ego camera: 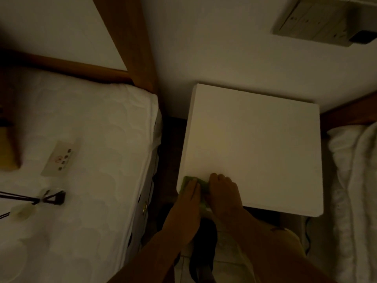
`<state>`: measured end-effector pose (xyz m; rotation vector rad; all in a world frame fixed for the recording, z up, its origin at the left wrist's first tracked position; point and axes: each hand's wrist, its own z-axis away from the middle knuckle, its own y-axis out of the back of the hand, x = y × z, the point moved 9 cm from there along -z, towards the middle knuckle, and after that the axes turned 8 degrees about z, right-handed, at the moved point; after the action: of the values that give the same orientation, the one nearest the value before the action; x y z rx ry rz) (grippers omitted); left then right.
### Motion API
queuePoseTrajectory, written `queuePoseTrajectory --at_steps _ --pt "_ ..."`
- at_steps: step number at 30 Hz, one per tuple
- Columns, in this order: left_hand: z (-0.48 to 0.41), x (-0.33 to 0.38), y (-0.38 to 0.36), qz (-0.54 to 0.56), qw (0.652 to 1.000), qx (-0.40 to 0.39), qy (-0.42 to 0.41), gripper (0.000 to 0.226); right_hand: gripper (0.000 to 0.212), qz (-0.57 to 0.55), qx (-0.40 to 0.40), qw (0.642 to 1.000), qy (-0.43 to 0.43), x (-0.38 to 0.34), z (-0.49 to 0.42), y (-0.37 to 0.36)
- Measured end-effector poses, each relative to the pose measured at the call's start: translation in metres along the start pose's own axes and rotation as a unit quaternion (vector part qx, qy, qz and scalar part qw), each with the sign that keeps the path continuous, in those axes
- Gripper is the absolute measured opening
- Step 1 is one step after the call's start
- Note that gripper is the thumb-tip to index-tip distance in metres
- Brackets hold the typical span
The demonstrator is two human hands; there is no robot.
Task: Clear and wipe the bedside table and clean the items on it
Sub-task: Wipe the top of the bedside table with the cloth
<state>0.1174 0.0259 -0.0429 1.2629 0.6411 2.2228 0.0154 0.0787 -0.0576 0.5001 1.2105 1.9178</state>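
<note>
The white bedside table (255, 144) stands between two beds, its top bare. A small green cloth (203, 183) lies at the table's near left corner. My left hand (188, 198) presses flat on the cloth's left part. My right hand (223, 194) rests on its right part, fingers curled over it. Most of the cloth is hidden under both hands. The room is dim.
A white mattress (81, 160) on the left holds a white remote-like panel (60, 158), a tan object (10, 148) and a cable with a plug (55, 198). A wooden headboard (130, 37) stands behind it. A second bed with white bedding (355, 180) lies to the right. A wall socket panel (318, 21) sits above.
</note>
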Motion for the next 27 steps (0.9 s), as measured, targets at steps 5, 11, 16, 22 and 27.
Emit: queuePoseTrajectory --at_steps 5,11,16,22,27 --pt "-0.002 0.0 0.019 0.112 0.992 0.05 0.042 0.057 0.014 -0.055 -0.081 0.993 0.067 -0.022 0.012 -0.022" --pt "0.024 -0.02 0.022 0.317 0.944 0.044 0.082 0.073 0.011 -0.223 -0.209 0.951 0.055 -0.053 0.031 -0.013" --pt "0.067 -0.056 0.027 0.488 0.851 0.078 0.177 0.071 0.037 -0.263 -0.282 0.913 0.132 -0.099 0.05 0.009" --pt "0.132 -0.094 0.049 0.557 0.795 0.14 0.198 0.024 0.019 -0.333 -0.331 0.862 0.192 -0.165 0.075 0.029" --pt "0.191 -0.111 0.076 0.587 0.76 0.205 0.189 0.038 0.03 -0.19 -0.247 0.903 0.296 -0.226 0.096 0.035"
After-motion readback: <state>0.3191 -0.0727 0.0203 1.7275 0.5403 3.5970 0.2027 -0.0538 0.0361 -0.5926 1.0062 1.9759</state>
